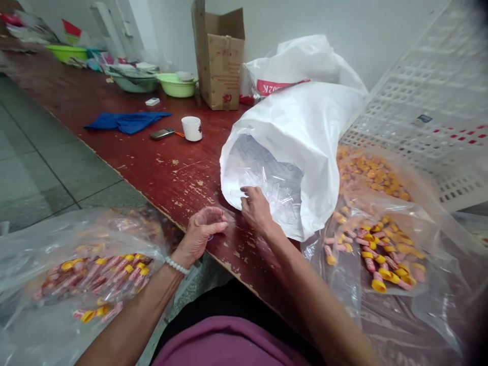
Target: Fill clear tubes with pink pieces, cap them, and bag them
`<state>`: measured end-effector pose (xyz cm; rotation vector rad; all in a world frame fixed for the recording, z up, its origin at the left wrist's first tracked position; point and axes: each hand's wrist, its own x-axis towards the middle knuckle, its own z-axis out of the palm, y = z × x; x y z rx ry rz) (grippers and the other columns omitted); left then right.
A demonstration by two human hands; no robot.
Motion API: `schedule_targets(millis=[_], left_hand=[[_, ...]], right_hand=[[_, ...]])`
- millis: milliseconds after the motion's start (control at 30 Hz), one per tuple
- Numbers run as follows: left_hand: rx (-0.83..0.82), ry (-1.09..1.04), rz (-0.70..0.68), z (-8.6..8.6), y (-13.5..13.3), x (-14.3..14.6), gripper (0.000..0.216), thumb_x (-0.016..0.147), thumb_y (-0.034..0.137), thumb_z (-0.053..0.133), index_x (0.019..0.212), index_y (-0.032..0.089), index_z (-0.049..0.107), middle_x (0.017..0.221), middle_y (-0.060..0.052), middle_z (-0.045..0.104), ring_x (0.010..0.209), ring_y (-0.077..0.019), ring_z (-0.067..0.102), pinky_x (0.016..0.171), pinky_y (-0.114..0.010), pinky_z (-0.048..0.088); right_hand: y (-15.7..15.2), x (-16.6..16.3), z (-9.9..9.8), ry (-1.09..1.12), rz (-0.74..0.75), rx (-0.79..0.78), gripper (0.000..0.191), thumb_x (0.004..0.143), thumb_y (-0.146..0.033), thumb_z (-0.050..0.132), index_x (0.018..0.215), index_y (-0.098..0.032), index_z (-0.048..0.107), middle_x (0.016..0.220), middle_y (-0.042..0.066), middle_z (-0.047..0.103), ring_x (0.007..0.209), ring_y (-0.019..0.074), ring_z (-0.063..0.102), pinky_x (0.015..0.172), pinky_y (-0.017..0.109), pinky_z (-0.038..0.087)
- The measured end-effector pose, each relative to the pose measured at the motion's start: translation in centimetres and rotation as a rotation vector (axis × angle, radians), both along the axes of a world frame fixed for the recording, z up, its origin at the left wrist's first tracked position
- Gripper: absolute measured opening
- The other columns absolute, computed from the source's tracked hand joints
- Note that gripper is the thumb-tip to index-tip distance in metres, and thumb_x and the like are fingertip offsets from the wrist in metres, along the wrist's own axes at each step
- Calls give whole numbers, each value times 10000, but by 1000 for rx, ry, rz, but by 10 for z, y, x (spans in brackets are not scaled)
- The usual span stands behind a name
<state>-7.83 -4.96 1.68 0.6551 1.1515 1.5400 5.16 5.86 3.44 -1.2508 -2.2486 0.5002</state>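
My right hand is at the mouth of a white woven sack lying on its side. Thumb and fingertips are closed on what looks like a clear plastic tube. Many more clear tubes lie loose inside the sack. Beside the table's front edge, my left hand is curled, thumb against fingers. Something see-through with a bluish rim may be in it, but I cannot make it out. A beaded bracelet circles that wrist.
Clear bags of yellow-capped pink pieces lie left and right. A white perforated crate leans at right. On the red table are a cup, phone, blue cloth, carton and green basins.
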Motion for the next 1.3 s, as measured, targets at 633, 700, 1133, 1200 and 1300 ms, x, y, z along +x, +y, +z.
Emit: schedule_targets(millis=[633,700,1133,1200,1300], left_hand=[[273,415,-867,6,-12,98,197,654,240,748,814,179,649,979,-69,605,791,-166,560,711,-266,458],[224,302,-798,3,-13,105,218,646,216,756,832,186,646,1106,-77,577,831,-170,576,761,-286,472],[481,780,-645,22,-5,154,157,651,114,667,775,183,599,996,-95,614,929,-215,597,821,-325,469],[559,868,-697,24,-6,158,168,653,85,634,782,184,591,986,-88,605,940,-210,584,839,-324,461],[628,945,-772,28,-10,163,177,658,57,584,793,172,573,980,-79,593,927,-197,568,836,-319,455]], right_hand=[[-112,173,32,243,40,59,411,845,-145,465,1231,-271,536,1258,57,585,1160,199,523,988,401,394],[-106,211,29,274,-210,126,270,868,-204,456,1091,-247,603,1115,64,641,1054,195,571,921,373,430],[-107,290,-19,198,-745,95,253,840,-345,525,1007,-177,614,936,97,645,816,210,588,755,364,454],[-119,271,6,386,-546,77,248,866,-330,511,1061,-212,607,986,72,645,881,196,596,804,357,461],[-135,244,40,391,-224,122,226,880,-216,492,1072,-232,610,1070,69,610,1031,192,563,920,375,436]])
